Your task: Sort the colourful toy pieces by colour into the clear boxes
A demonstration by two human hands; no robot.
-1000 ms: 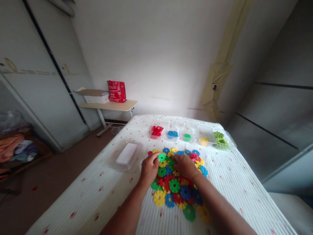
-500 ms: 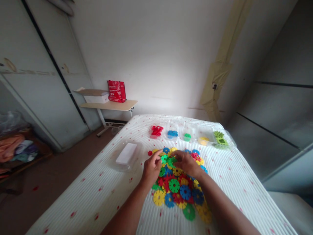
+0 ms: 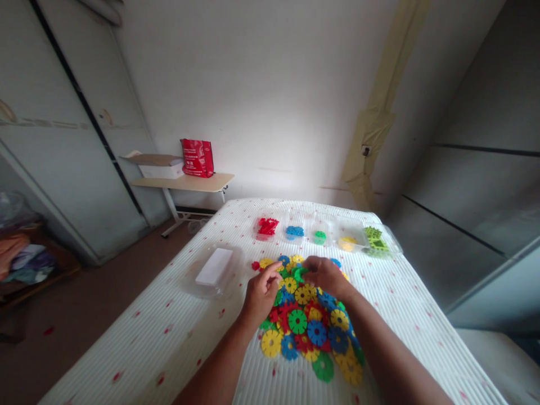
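Notched plastic discs [image 3: 297,321] in red, yellow, blue and green are heaped on the cloth-covered desk [image 3: 139,343], between the two forearms [image 3: 223,351]. Since the cloth is ribbed, loose discs at the margin of the heap might be tilted or caught along its ridges. Toward the far side, a row of clear tubs [image 3: 359,241] is set out; being apparently light, they could be shunted or tipped if struck during a long reach, and their small loads of red pieces [image 3: 268,226], blue pieces [image 3: 295,232], green pieces [image 3: 320,237] and yellow pieces [image 3: 348,243] would then be spilled. At the left, a flat clear container [image 3: 189,279] bearing a white block [image 3: 215,266] could be nudged if the left arm were swung outward. The left hand [image 3: 262,289] is held at the left of the heap, its fingers parted and nothing clearly seen between them. The right hand [image 3: 324,277] is curled over the upper heap, its fingertips close to a green disc [image 3: 298,274]; whether that disc is gripped or merely lies beneath them cannot be told. Were it pinched by its thin edge alone, it could be let slip among the others. Because the discs are overlapped, neighbours might be dragged along when one is lifted, most likely where narrow notches are snagged together.
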